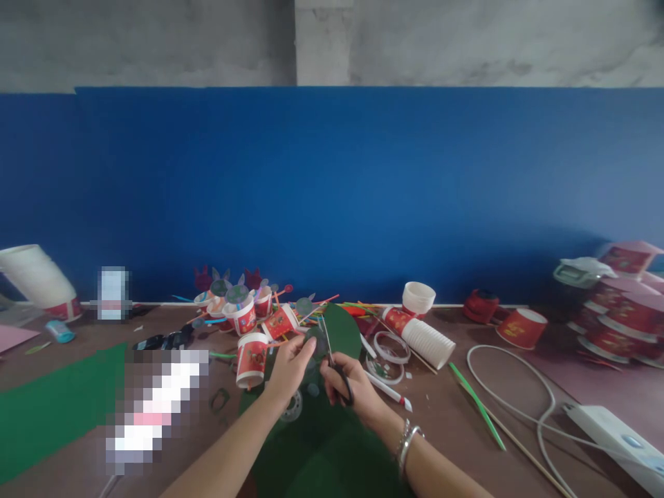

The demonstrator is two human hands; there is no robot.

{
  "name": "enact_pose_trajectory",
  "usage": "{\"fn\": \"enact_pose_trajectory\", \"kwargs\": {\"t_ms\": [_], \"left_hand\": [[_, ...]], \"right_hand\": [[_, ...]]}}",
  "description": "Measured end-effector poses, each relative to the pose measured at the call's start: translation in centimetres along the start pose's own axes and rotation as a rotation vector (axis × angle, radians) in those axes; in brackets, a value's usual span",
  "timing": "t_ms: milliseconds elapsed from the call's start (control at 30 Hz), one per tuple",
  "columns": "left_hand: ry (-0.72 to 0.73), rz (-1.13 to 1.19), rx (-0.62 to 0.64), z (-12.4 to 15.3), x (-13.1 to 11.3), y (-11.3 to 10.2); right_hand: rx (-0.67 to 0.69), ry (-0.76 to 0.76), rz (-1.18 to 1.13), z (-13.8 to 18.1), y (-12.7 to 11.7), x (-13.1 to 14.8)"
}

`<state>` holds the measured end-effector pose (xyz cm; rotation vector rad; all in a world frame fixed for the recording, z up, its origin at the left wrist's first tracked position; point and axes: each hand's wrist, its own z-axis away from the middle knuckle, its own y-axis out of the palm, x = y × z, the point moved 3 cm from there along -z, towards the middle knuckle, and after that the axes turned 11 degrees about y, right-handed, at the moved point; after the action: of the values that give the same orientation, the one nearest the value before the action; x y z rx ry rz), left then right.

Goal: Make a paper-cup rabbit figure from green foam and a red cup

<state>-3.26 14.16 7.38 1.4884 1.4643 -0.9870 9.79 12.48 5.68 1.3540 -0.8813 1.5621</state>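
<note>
While my left hand [290,363] pinches a small round piece of green paper [315,340] between thumb and fingertips, my right hand [348,384] is closed through the handles of the scissors [335,366], whose blades point up into the paper's edge just beside my left fingers. That piece sits right between both hands, raised a little off the brown table [446,422]. It looks thin, light and floppy, so I judge it will bend or tear if squeezed hard; holding it near the rim, close to where the blades bite, should keep it steady. Below my wrists lies a larger sheet of the same green paper [321,443], soft and flat. Beyond my left hand stand several red paper cups [252,356], some holding coloured sticks with little cut shapes on top; one lies tipped on its side. Beyond my right hand a stack of white cups [422,339] lies on its side, with one upright cup behind it whose contents I cannot see
</note>
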Motion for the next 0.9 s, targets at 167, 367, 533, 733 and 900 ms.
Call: {"fn": "enact_pose_trajectory", "kwargs": {"t_ms": [167,367,533,733,900], "left_hand": [[0.009,-0.031,-0.022,-0.1,-0.1,-0.3],[-0.023,-0.098,0.048,-0.4,-0.1,-0.8],[-0.029,-0.095,0.130,-0.7,0.1,-0.9],[-0.048,-0.093,0.164,-0.7,0.1,-0.8],[-0.094,-0.077,0.173,-0.8,-0.3,-1.1]], "right_hand": [[-0.013,-0.004,0.017,0.2,0.1,0.6],[-0.014,-0.012,0.061,0.0,-0.2,0.4],[0.013,0.003,0.033,-0.1,-0.2,0.1],[0.010,0.001,0.022,-0.1,-0.2,0.0],[-0.006,0.011,0.051,-0.2,-0.3,0.1]]}}
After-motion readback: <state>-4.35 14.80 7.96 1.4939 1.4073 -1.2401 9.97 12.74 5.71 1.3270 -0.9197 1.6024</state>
